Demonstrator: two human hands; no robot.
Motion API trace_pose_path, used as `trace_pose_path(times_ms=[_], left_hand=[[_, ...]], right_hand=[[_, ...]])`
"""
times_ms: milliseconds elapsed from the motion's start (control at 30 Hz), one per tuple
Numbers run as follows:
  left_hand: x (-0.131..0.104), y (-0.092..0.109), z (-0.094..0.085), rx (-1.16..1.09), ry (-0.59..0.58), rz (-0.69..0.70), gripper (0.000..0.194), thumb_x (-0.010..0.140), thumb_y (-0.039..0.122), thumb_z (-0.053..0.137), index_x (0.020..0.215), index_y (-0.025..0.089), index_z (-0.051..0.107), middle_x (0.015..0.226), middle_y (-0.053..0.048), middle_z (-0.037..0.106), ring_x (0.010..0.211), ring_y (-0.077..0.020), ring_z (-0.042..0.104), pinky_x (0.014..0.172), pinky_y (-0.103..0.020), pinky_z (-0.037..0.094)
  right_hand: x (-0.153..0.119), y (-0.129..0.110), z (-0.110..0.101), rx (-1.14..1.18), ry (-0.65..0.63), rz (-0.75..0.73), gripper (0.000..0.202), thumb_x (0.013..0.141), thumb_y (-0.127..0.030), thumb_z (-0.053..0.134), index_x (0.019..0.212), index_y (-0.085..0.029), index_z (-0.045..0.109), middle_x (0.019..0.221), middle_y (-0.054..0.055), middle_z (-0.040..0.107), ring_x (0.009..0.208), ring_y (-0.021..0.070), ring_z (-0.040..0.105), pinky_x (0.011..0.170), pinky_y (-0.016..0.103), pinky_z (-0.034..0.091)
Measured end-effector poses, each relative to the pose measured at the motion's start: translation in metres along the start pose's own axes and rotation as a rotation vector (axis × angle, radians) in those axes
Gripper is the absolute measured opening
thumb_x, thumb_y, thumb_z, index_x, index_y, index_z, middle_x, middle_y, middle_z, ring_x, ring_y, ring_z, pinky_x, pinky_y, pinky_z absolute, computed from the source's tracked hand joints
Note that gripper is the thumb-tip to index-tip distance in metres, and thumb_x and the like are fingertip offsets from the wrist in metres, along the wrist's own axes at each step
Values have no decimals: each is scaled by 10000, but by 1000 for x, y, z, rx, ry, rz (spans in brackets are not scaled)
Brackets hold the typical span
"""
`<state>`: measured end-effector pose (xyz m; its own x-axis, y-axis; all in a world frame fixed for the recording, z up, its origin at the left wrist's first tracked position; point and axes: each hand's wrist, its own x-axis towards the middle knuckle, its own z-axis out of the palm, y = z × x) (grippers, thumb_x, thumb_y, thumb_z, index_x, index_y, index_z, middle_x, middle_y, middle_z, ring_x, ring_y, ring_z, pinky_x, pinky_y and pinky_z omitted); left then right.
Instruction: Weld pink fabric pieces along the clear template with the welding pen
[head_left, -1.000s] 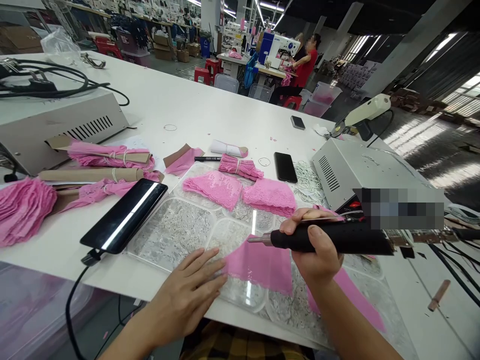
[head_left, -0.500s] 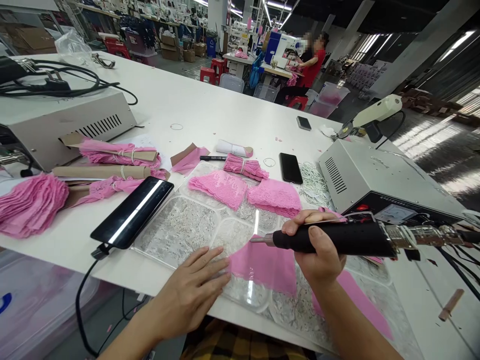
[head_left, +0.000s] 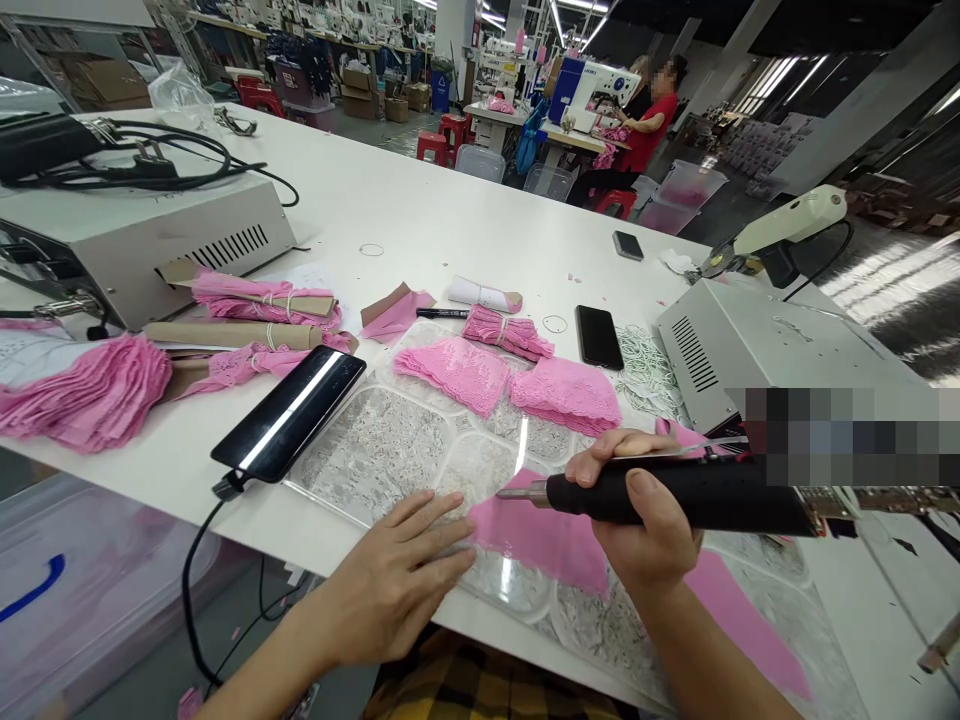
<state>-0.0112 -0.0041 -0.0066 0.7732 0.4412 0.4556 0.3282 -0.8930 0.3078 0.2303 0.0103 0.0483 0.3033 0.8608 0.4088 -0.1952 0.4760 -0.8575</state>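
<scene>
Clearly, the right hand grips a black tool; the left, fingers spread, touches pink fabric

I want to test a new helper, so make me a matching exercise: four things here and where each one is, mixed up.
1. Black tool
2. Large phone
3. White bands
4. Blue handle

A. On the clear bin
B. Beside the right-hand grey box
C. In the right hand
D. On the table, left of the pink lace stacks

Pairs: 1-C, 2-D, 3-B, 4-A
</scene>
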Motion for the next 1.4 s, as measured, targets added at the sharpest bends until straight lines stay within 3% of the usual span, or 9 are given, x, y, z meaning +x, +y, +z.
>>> trace_pose_path(times_ms=[233, 367, 467, 567, 667, 767, 967, 1133, 1400], left_hand=[[-1, -1, 2, 0, -15, -3, 402, 873, 59, 490, 1254, 157, 575, 1307, -119, 605, 1386, -278, 375, 1112, -498, 377], [-2, -4, 1, 19, -10, 19, 435, 885, 45, 450, 1289, 171, 550, 1319, -103, 599, 1387, -271, 376, 1103, -498, 389], [-3, -7, 0, 44, 22, 33, 446, 889, 60, 459, 1303, 200, 547, 1321, -72, 600, 1374, -259, 398, 1095, -451, 410], [1, -7, 6, 75, 76, 40, 422, 896, 83, 491, 1296, 195, 567, 1329, -69, 593, 1348, -249, 433, 1093, -382, 415], [20, 7, 18, 69, 93, 89, 376, 906, 113, 505, 1266, 174, 593, 1322, -71, 596, 1317, -235, 466, 1098, -340, 395], [55, 36, 33, 51, 71, 172, 361, 906, 83, 475, 1232, 161, 610, 1279, -68, 625, 1279, -215, 496, 1081, -335, 392], [121, 83, 75, 15, 53, 237, 263, 926, 65, 446, 1100, 103, 639, 1158, -121, 681, 1127, -242, 600, 918, -382, 510], [135, 89, 100, 102, 29, 194, 251, 919, 85, 462, 1108, 88, 628, 1194, -170, 653, 1126, -299, 604, 839, -434, 549], [147, 98, 114, 106, -47, 231, 272, 952, 158, 454, 1178, 119, 601, 1253, -152, 625, 1247, -303, 537, 1014, -497, 479]], right_hand=[[-1, 2, 2, -11, 19, -1, 68, 767, -263, 603, 808, -213, 582, 765, -15, 581, 532, 119, 592, 526, 337, 548], [6, -13, -4, 15, 87, -26, 95, 733, -275, 581, 793, -203, 597, 754, 0, 574, 507, 117, 577, 496, 325, 535], [16, -38, -26, 5, 154, -104, 106, 704, -270, 561, 760, -191, 604, 733, 6, 565, 485, 108, 555, 466, 301, 508], [20, -61, -64, -39, 247, -176, 109, 681, -269, 556, 740, -184, 592, 727, 0, 558, 470, 100, 543, 451, 282, 484], [15, -73, -104, -75, 369, -212, 105, 660, -268, 557, 715, -183, 583, 713, -6, 562, 467, 101, 540, 452, 282, 480], [5, -71, -131, -60, 446, -202, 101, 657, -262, 569, 714, -182, 593, 701, -9, 573, 471, 102, 542, 471, 288, 487], [-7, -53, -140, 12, 430, -169, 108, 685, -261, 593, 768, -192, 599, 734, -9, 592, 497, 109, 556, 497, 295, 484], [-8, -50, -141, 64, 418, -133, 105, 688, -256, 606, 778, -202, 599, 746, -14, 594, 506, 114, 567, 507, 302, 483], [-3, -66, -165, -22, 603, -262, 118, 644, -265, 556, 707, -178, 605, 714, -6, 595, 471, 116, 547, 480, 310, 480]])
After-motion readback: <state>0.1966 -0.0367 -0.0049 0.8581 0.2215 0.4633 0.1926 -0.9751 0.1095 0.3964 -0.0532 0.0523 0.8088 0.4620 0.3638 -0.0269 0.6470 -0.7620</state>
